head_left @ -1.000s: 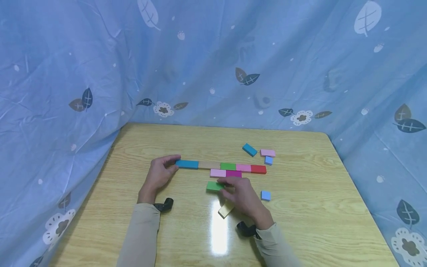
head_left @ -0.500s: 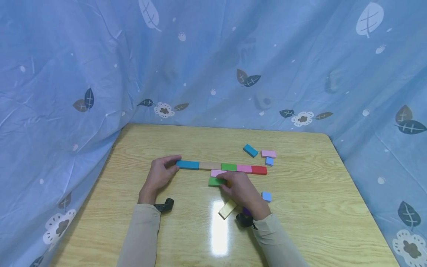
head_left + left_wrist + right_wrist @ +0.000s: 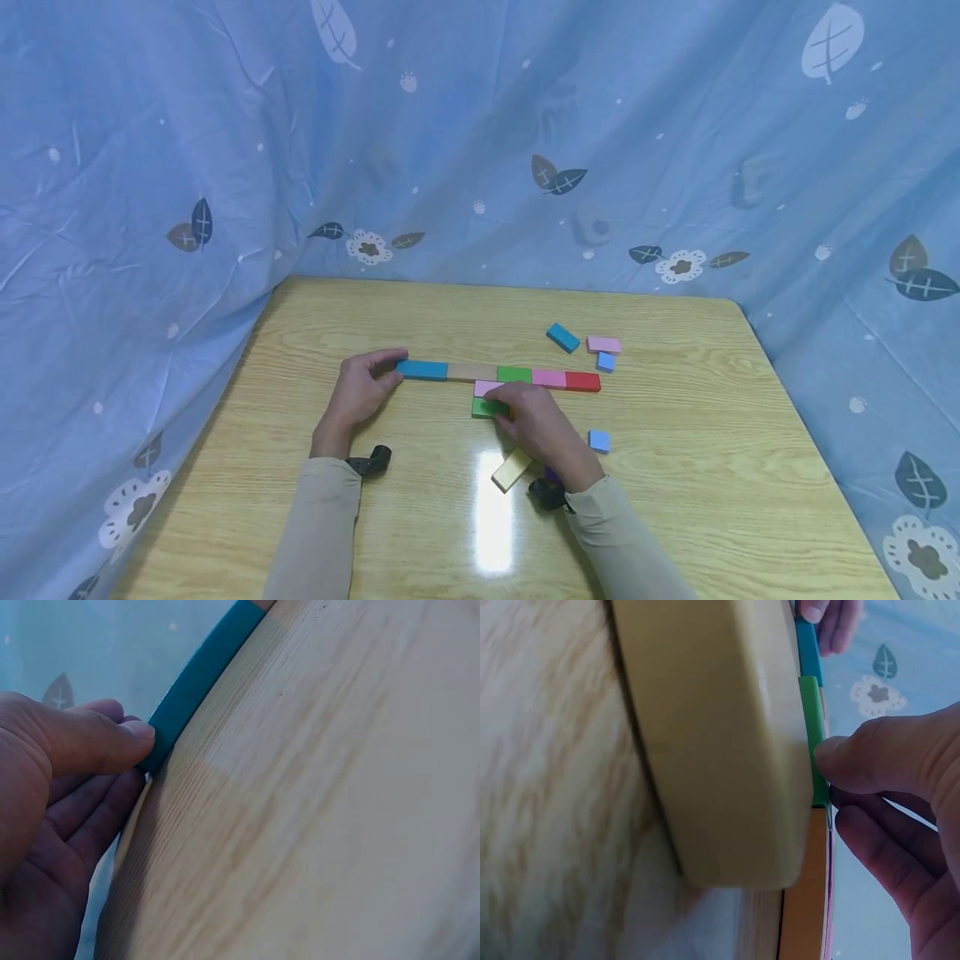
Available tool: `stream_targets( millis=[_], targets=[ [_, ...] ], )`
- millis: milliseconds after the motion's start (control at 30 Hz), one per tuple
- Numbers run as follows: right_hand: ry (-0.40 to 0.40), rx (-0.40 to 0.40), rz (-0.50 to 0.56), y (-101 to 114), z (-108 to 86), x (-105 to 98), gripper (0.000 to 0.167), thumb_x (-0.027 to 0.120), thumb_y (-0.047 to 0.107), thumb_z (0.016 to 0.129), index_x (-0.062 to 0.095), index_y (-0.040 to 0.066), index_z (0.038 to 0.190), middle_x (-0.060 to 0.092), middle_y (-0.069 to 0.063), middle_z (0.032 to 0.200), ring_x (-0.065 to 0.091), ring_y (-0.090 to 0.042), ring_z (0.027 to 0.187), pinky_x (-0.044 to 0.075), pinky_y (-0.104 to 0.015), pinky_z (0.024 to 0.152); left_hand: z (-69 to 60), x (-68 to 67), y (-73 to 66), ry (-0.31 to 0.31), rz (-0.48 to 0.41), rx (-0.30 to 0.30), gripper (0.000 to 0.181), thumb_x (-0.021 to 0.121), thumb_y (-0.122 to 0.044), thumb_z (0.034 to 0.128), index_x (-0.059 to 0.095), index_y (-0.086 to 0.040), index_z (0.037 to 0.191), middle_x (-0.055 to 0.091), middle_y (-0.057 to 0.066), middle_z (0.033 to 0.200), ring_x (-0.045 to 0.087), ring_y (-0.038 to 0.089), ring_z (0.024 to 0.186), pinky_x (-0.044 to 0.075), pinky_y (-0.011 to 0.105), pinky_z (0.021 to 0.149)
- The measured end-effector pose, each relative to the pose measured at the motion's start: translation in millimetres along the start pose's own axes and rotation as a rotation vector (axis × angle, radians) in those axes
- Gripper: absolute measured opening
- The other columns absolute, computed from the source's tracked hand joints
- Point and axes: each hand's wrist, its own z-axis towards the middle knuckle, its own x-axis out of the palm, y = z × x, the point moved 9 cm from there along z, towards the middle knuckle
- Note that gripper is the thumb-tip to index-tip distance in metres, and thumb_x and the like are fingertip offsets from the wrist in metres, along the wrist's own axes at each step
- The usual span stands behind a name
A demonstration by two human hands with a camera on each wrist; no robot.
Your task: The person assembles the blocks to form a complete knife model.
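My left hand point(image 3: 360, 387) pinches the left end of a long blue block point(image 3: 422, 371) between thumb and fingers. This block leads a straight row with a tan block point(image 3: 472, 372), a green one point(image 3: 514, 375), a pink one point(image 3: 549, 379) and a red one point(image 3: 582, 382). Below the row lies a light pink block point(image 3: 487, 389). Against its near side sits another green block point(image 3: 487, 408), which my right hand point(image 3: 543, 429) pinches near its right end. An orange block point(image 3: 804, 885) adjoins that green block, mostly hidden under the right hand in the head view.
A pale yellow block point(image 3: 512, 471) and a partly hidden purple block point(image 3: 552, 474) lie near my right wrist. Farther right is a light blue block point(image 3: 598, 442). Behind the row lie a blue block point(image 3: 562, 338), a pink block point(image 3: 603, 345) and a small blue block point(image 3: 605, 362).
My right hand has moved the lower green block away from me and slightly right, up against the light pink block. The left hand has stayed on the long blue block.
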Motion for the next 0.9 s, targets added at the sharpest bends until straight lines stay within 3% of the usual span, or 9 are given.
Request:
stream_targets(
  millis=[300,533,700,900],
  targets=[
    [-0.023,-0.012,0.007,0,0.5,1,0.032,0.087,-0.004,0.087,0.082,0.007,0.117,0.084,-0.005,0.113,0.078,-0.024,0.111,0.065,-0.043,0.102,-0.4,0.8,0.0,-0.003,-0.017,-0.007,0.041,0.076,-0.005,0.1016,0.074,-0.012,0.141,0.073,0.008,0.145,0.065,0.032,0.141,0.049,0.052,0.125],
    [-0.045,-0.011,0.032,-1,-2.7,-4,0.028,0.086,-0.001,0.090,0.083,0.008,0.116,0.084,-0.003,0.111,0.078,-0.021,0.107,0.067,-0.041,0.098,-1.5,1.5,-1.9,-0.003,-0.041,0.008,0.041,0.075,-0.001,0.1007,0.074,-0.009,0.141,0.073,0.011,0.145,0.067,0.034,0.140,0.051,0.052,0.123],
    [-0.093,0.027,0.159,-12,-14.9,-16,0.026,0.086,0.004,0.091,0.083,0.007,0.117,0.084,-0.004,0.112,0.078,-0.020,0.104,0.067,-0.043,0.095,-1.9,2.1,-2.5,-0.001,-0.042,0.006,0.041,0.075,-0.002,0.1010,0.074,-0.009,0.142,0.073,0.011,0.145,0.066,0.034,0.140,0.051,0.053,0.123],
    [-0.126,0.092,0.441,-34,-38.8,-25,0.027,0.088,0.003,0.090,0.083,0.004,0.116,0.084,-0.008,0.111,0.082,-0.020,0.099,0.069,-0.040,0.094,-2.2,0.5,-3.0,-0.002,-0.038,0.004,0.041,0.075,-0.002,0.1008,0.074,-0.009,0.141,0.073,0.011,0.146,0.066,0.034,0.141,0.051,0.051,0.123]
  ],
)
